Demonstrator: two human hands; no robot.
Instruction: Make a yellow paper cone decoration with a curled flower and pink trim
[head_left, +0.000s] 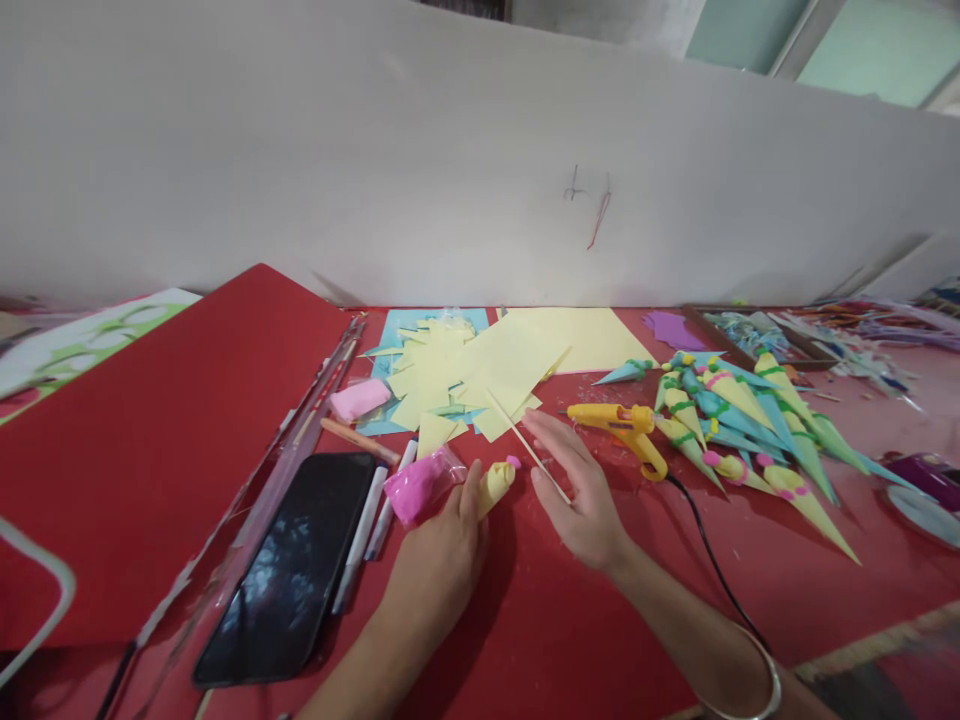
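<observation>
Yellow paper cone (495, 488): one, lying at one o'clock from the left hand (448, 530), alongside its extended index finger. Left hand: palm down, fingers closed on the cone; its lower end is hidden behind them. One pink ball (513, 462) sits at the cone's exposed end, clear of the fingers.

Right hand (581, 490): forearm coming in from five o'clock, fingers extended, thumb parted from them. One thin stick (517, 432) slants across that gap, its upper end toward eleven o'clock; whether it is gripped I cannot tell.

Counted from the left hand: two pink lumps at eleven o'clock, the brighter one (421, 486) in clear wrap; two white pens (360, 540) toward nine and ten; one black phone (289, 570) at nine. From the right hand: one yellow glue gun (630, 430) at one o'clock; one heap of decorated cones (739, 395) at two, overlapping, exact number indeterminable.
</observation>
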